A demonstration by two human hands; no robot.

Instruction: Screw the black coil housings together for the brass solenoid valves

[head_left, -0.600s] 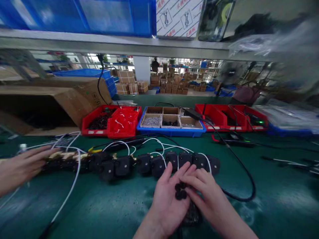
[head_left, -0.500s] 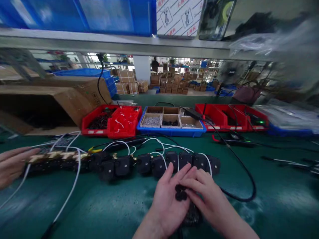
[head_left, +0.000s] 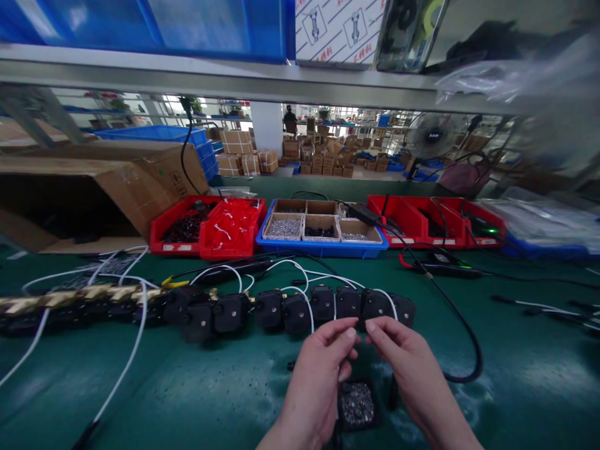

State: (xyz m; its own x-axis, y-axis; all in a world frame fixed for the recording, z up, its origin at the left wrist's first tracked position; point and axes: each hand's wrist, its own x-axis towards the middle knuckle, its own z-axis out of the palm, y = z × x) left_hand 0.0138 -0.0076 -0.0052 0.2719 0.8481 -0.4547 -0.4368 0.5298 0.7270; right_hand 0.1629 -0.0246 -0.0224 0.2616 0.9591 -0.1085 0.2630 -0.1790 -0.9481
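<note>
My left hand (head_left: 321,375) is closed, thumb against index finger and the other fingers curled in; what it holds is hidden. Close by on its right, my right hand (head_left: 412,369) pinches thumb and fingertips together, and anything between them is too small to make out. The fingertips of both hands nearly meet, in front of a row of black housings (head_left: 295,314) with white cables. Below and between my wrists lies a small black tray (head_left: 344,426) of shiny bits, partly covered by my left hand.
Black units with brass fittings (head_left: 60,299) continue the row at left. Behind stand red bins (head_left: 225,247), a blue tray (head_left: 323,249) with cardboard compartments, and an open cardboard box (head_left: 159,175). A black cable (head_left: 462,325) loops at right. A shelf (head_left: 225,78) crosses overhead.
My left hand has turned from an open palm bearing small black round pieces to a closed grip. My right hand has drawn back from that palm. Another person's hand at far left has left view.
</note>
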